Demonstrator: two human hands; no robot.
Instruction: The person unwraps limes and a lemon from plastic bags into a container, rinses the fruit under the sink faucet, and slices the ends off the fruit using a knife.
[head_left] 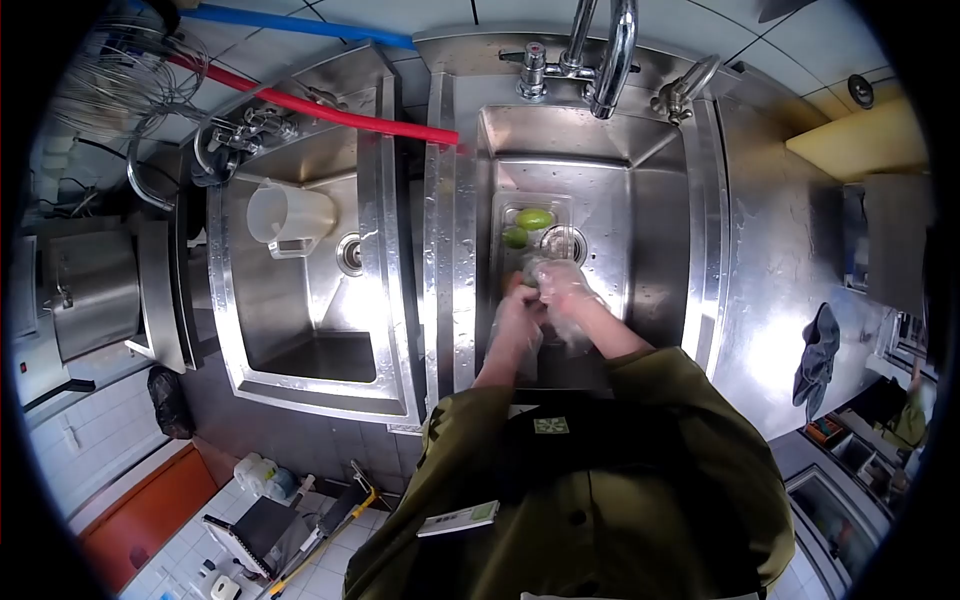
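My left hand (516,318) and my right hand (563,287), both in loose clear plastic gloves, meet low over the right-hand sink. Their fingers are closed together around a green fruit, of which only a small patch (530,284) shows. The rest of it is hidden by the fingers and glove film. Just beyond my hands is a clear plastic container (556,199) on the sink floor. Two green fruits, one larger and brighter (535,219) and one darker (515,238), lie in it. The drain (565,245) is partly seen through the container's side.
A chrome faucet (612,75) rises over the sink's back edge. In the left sink (280,335) a translucent pitcher (292,215) lies tilted. The red hose (330,115) reaches over the divider. On the steel counter (765,250) at right hangs a dark cloth (817,360).
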